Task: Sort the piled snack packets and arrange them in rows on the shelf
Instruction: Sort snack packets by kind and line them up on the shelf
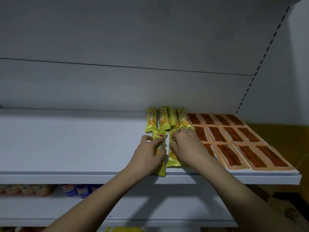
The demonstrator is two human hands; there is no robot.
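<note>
Placing now: our left hand [150, 152] and right hand [184, 142] each grip a yellow packet [160, 144], fingers curled
Done: orange packets [234, 139] in rows; four yellow behind
Left: we judge the second yellow row unfinished

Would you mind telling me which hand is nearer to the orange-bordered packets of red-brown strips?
The right hand: it lies beside the orange-bordered packets, overlapping their left edge. The left hand is further left, holding a yellow-green packet.

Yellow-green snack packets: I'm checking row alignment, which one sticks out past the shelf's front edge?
The yellow-green snack packet under the left hand: its lower end overhangs the white shelf; the others lie fully on it.
</note>
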